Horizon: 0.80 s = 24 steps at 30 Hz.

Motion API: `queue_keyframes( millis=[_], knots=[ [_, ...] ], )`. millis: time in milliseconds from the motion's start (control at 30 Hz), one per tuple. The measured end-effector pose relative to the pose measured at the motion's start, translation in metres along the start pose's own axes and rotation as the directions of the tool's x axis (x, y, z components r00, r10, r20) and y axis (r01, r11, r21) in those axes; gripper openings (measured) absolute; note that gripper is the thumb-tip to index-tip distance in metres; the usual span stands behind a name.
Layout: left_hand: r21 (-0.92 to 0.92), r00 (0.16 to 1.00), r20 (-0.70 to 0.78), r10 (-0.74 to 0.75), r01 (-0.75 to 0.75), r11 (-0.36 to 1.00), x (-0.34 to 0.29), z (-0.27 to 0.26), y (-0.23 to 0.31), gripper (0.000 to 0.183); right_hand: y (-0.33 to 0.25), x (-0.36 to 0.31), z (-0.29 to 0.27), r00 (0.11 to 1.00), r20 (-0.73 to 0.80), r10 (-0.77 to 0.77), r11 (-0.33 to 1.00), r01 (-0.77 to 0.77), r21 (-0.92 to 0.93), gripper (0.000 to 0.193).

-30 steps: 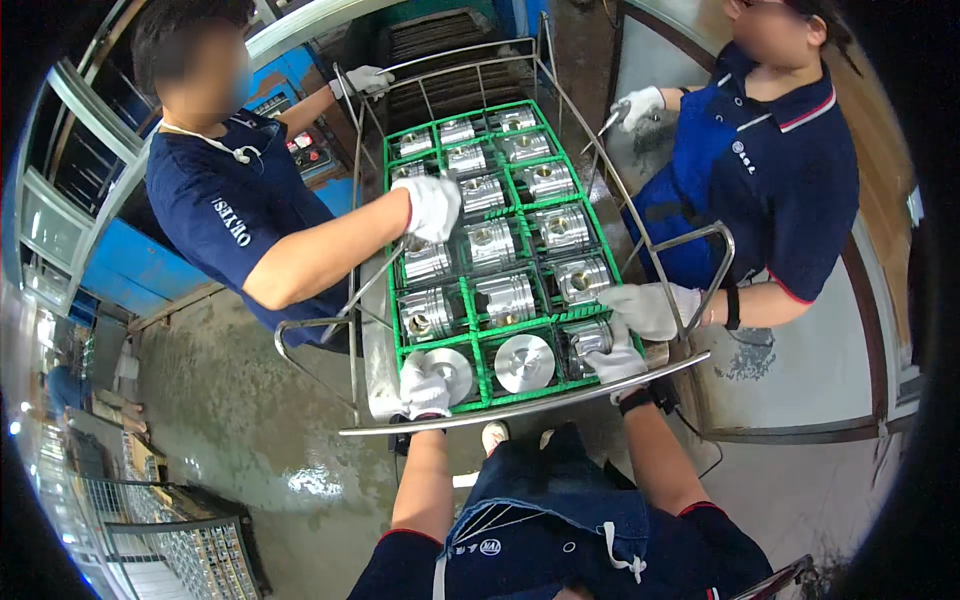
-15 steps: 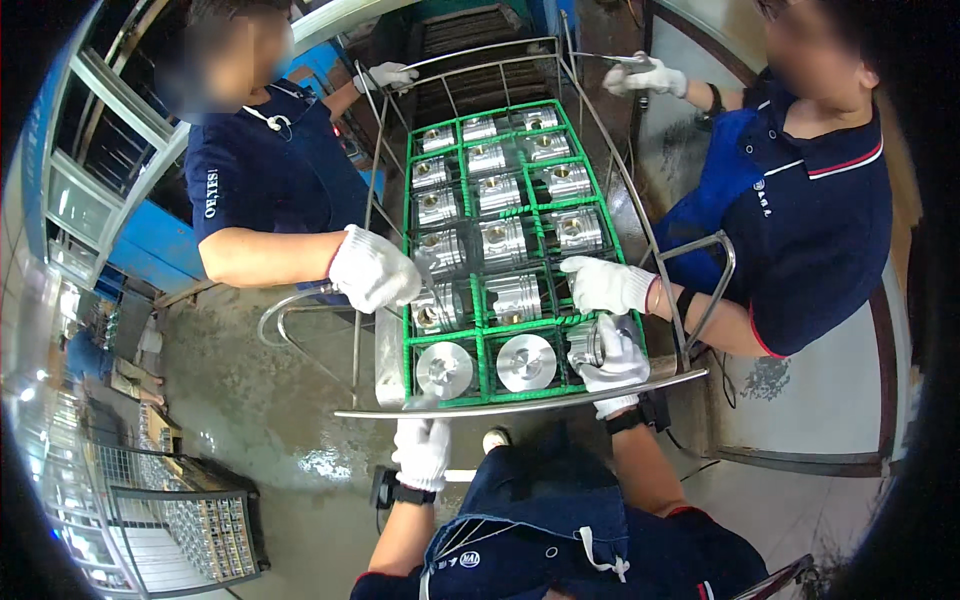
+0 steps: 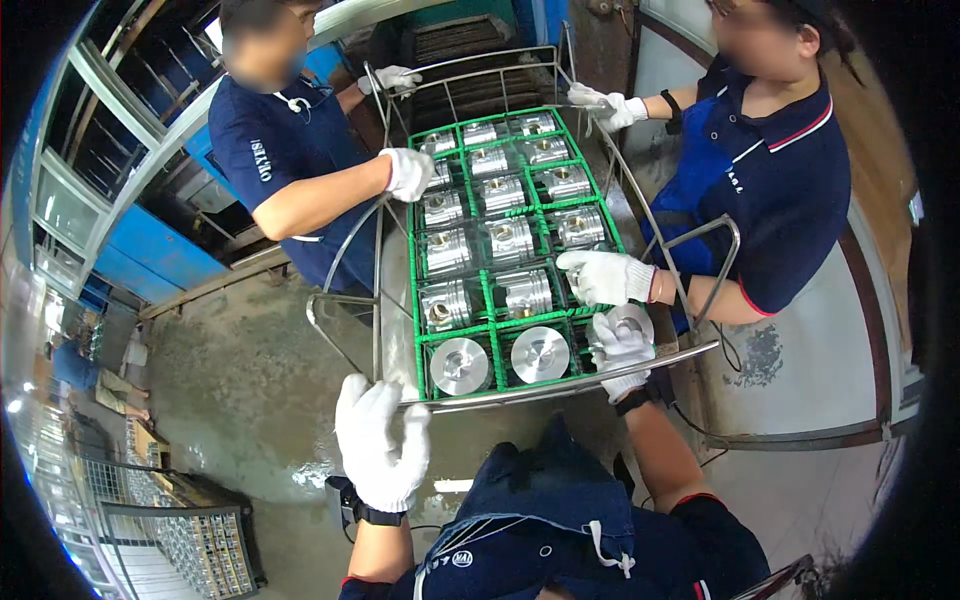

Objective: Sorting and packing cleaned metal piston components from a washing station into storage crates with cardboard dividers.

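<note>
A green-coated wire rack (image 3: 490, 250) holds silver metal pistons in rows on a steel-framed cart. Most pistons lie on their sides, such as the piston (image 3: 527, 292) in the second row. In the nearest row, one piston (image 3: 459, 366) and another piston (image 3: 540, 354) show round flat tops. My white-gloved right hand (image 3: 622, 358) closes round a piston (image 3: 634, 321) at the near right corner, partly hiding it. My gloved left hand (image 3: 382, 445) is raised beside the cart's near left corner, fingers and thumb apart, holding nothing.
The cart's steel front bar (image 3: 560, 384) runs between me and the rack. On the left, a co-worker's gloved hand (image 3: 408, 174) is at the rack edge; on the right, another's gloved hand (image 3: 603, 277) reaches over it. Stacked parts (image 3: 205, 550) stand at lower left.
My left hand has moved left and up, its fingers spreading. The near-right piston now shows its round top beside my right hand. The left co-worker's hand has moved farther up the rack.
</note>
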<state>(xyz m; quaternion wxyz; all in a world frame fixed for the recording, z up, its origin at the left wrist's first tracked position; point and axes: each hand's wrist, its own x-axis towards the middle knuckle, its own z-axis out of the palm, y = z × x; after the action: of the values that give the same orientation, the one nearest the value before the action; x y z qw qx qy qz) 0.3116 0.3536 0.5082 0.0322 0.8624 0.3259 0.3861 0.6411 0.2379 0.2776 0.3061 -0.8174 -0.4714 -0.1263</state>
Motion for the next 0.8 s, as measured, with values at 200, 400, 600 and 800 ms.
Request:
queue_keyframes(
  millis=[200,400,600,800],
  knots=[
    [0.000,0.951,0.234,0.201,-0.206,0.978,0.005,0.025,-0.025,0.030,-0.005,-0.001,-0.002,0.984,0.151,0.091,0.996,-0.092,0.000,0.019],
    [0.020,0.948,0.279,0.154,-0.166,0.986,0.003,0.024,-0.030,0.026,-0.023,-0.005,-0.030,0.950,0.298,0.090,0.986,-0.044,-0.159,0.034],
    [-0.014,0.936,0.342,0.082,-0.082,0.997,0.009,0.023,-0.043,0.013,-0.060,-0.018,-0.169,0.625,0.748,0.224,0.969,-0.228,-0.100,0.047],
    [0.052,0.907,0.418,0.052,-0.081,0.995,0.016,0.033,-0.050,0.014,-0.121,0.073,-0.299,0.778,0.628,0.034,0.948,-0.223,0.225,0.050]
  ],
)
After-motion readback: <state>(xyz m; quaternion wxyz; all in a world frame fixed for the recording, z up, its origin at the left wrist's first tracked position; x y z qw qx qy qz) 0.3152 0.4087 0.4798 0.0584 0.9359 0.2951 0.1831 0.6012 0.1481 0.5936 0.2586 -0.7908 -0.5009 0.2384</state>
